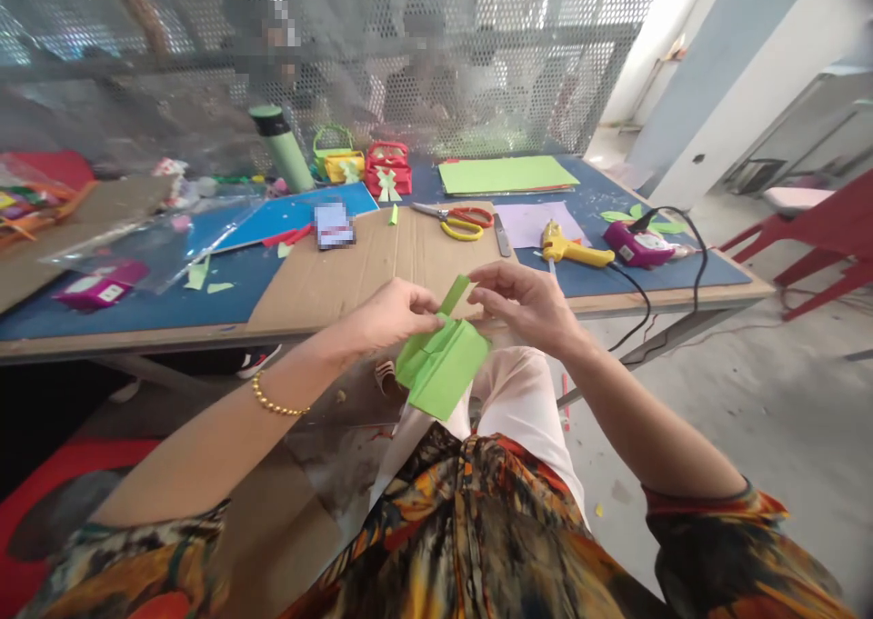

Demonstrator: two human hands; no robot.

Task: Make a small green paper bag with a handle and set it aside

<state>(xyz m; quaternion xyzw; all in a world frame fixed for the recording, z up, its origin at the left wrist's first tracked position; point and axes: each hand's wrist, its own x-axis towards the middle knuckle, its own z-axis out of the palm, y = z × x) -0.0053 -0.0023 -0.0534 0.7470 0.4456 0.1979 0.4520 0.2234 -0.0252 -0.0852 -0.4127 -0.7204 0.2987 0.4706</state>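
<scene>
A small light-green paper bag (446, 374) is held above my lap, in front of the table edge. My left hand (402, 314) is closed in a pinch on its upper left edge. A narrow green paper strip (455, 295) stands up from the top of the bag, tilted to the right. Beside that strip is my right hand (522, 301), its fingers bent and a gap showing between thumb and forefinger. Whether a fingertip touches the strip is hard to make out.
On the table's cardboard sheet (341, 278) lie scissors (460, 219) and a cutter knife (503, 235). A yellow glue gun (576, 250) rests at the right, its cord hanging over the edge. Small red (388, 169) and yellow (343, 166) bags stand behind, near a green bottle (283, 149).
</scene>
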